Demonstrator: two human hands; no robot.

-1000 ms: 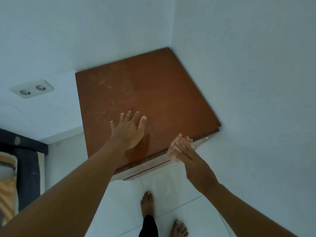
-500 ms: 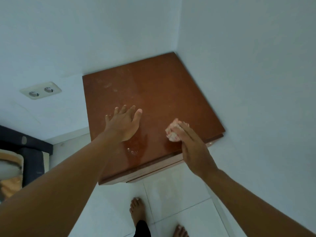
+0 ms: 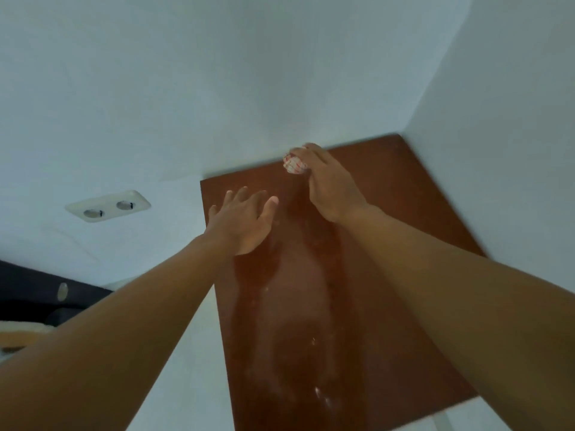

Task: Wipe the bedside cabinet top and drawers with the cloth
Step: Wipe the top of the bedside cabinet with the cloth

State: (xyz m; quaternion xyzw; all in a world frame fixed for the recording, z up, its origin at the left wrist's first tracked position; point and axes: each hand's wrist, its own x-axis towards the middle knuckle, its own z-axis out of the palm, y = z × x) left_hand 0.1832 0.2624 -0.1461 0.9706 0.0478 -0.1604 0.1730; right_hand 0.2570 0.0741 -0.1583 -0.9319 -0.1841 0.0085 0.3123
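Bedside cabinet top [image 3: 389, 244]: flat reddish-brown wooden panel, square-cornered, set into the corner where two pale blue-white walls [image 3: 217, 73] meet; its far edge lies against the back wall and its right edge against the side wall. Surface shows a glossy, wet-looking streak down the middle with small bright specks toward the near edge. Drawers not visible from this angle.

Cloth [image 3: 293, 163]: small bunched white cloth with thin red stripes, pressed on the cabinet top near the far edge, just short of the back wall. Only its front part shows; the rest is covered by the hand holding it.

Right hand [image 3: 333, 188]: palm down over the cloth, fingers curled and clamped on it, forearm running back across the right half of the panel.

Left hand [image 3: 241, 220]: flat, palm down, at the left part of the cabinet top near its left edge; fingers spread apart and holding nothing. Whether the palm bears on the wood or hovers just above cannot be told. It lies beside the right hand, not touching it.

Wall socket [image 3: 108, 206]: cream double outlet plate on the back wall, left of the cabinet.

Dark furniture edge [image 3: 46, 293]: black, lower left, with a small pale round fitting; partly hidden by the left forearm.
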